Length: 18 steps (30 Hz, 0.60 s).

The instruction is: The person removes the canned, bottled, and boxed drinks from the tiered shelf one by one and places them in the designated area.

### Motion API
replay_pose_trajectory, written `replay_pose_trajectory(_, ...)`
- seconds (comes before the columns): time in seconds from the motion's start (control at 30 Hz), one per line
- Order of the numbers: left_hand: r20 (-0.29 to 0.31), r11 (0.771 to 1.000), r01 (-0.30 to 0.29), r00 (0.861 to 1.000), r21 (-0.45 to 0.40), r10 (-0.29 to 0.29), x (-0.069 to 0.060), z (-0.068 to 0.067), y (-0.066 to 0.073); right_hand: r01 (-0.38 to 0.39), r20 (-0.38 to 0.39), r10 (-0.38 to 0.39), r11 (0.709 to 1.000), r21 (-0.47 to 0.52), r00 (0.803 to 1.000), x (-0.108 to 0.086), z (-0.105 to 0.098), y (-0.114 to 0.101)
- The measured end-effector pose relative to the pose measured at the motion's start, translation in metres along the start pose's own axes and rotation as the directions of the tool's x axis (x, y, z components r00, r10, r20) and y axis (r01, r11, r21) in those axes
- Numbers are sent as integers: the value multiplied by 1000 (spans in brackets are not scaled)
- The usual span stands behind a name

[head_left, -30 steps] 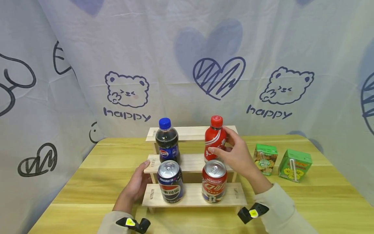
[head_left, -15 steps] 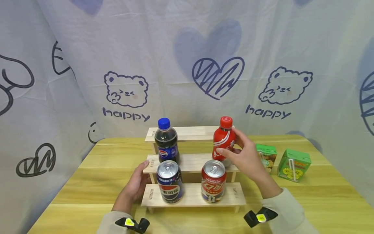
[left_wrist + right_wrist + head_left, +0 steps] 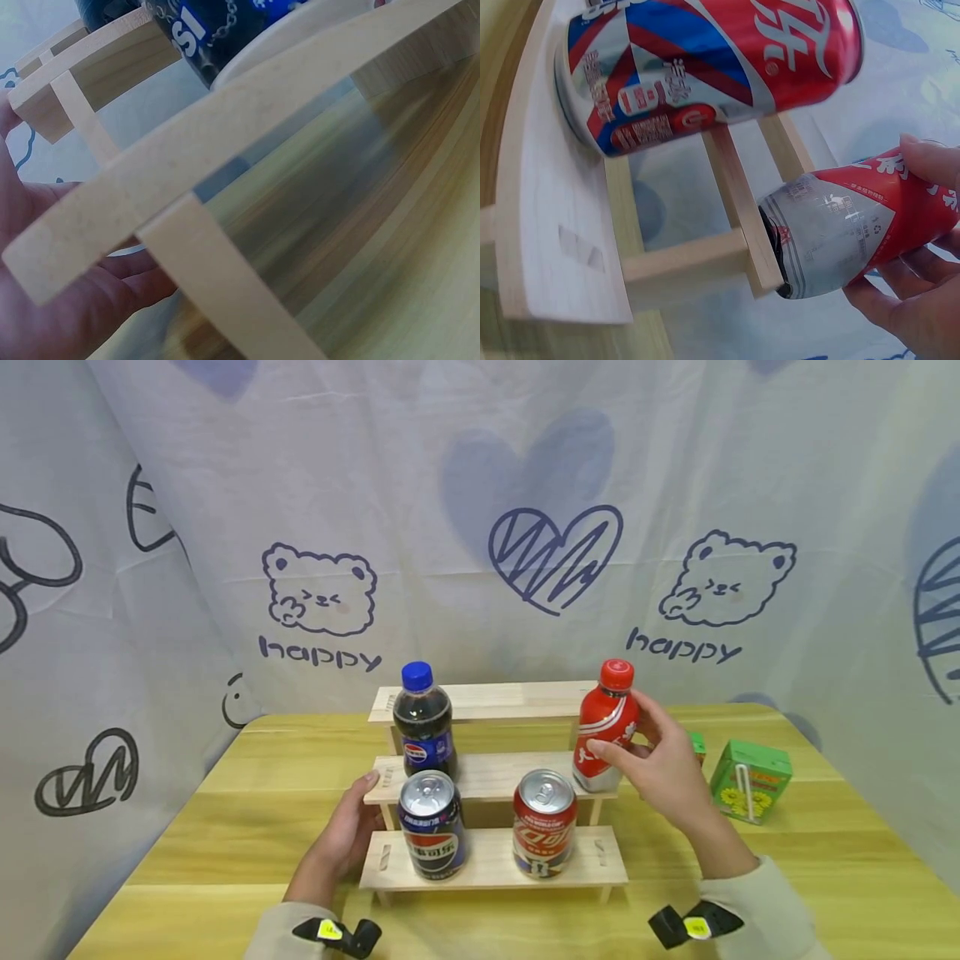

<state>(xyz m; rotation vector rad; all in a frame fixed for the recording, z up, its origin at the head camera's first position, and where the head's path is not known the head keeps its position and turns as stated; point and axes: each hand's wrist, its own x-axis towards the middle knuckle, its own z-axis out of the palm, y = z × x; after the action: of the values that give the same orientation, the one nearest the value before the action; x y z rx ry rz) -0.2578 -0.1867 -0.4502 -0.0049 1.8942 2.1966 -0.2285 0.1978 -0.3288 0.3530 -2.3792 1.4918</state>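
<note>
Right of frame centre, the right hand (image 3: 667,768) grips the red bottle (image 3: 603,722) in its fingers. Seat its base flat within the rack (image 3: 487,853) edge; the left hand (image 3: 348,827) fingers hold the rack.

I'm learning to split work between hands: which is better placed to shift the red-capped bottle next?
Right hand, likely: it grips the red-capped bottle, while the left hand holds the left end of the wooden rack.
</note>
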Motion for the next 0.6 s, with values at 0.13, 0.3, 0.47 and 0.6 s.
replay_pose_trajectory(0.13, -6, 1000, 4, 1000, 4, -4, 1, -1, 1, 14, -30, -14, 1000, -12, 999, -3, -6, 2)
replay_pose_trajectory(0.3, -4, 1000, 4, 1000, 10, -4, 1, -1, 1, 14, -68, -16, 999, -32, 998, -6, -14, 5)
replay_pose_trajectory(0.47, -10, 1000, -11, 1000, 14, 12, 2, -1, 0, -3, -100, -2, 999, -53, 995, -11, -23, 6)
replay_pose_trajectory(0.6, -18, 999, -36, 999, 14, 36, 4, -2, -2, -34, -128, 26, 997, -63, 991, -15, -29, 8)
